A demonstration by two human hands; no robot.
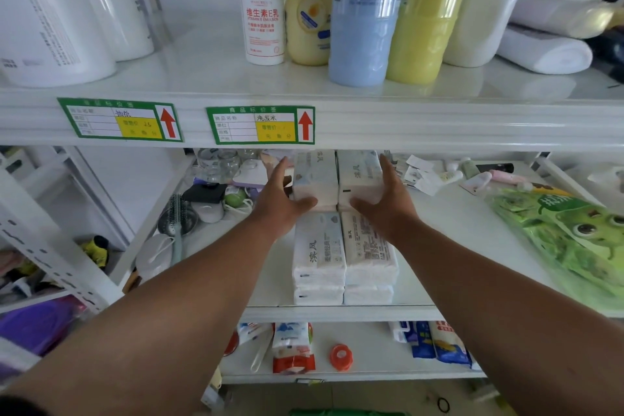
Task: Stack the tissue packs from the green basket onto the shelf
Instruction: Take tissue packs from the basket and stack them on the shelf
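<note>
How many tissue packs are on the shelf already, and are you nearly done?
Done: four tissue packs sit stacked at the front of the middle shelf. In hand: the left hand and right hand press two more packs together behind them. Left: can't tell; only a sliver of the green basket shows, contents hidden.

White tissue packs (337, 179) with pale blue print between the hands; green frog-patterned bag (567, 236) to their right.

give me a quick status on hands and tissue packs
Left hand and right hand flank the rear tissue packs on the middle shelf, fingers straight. Front packs stacked two high. Nothing blocking.
</note>
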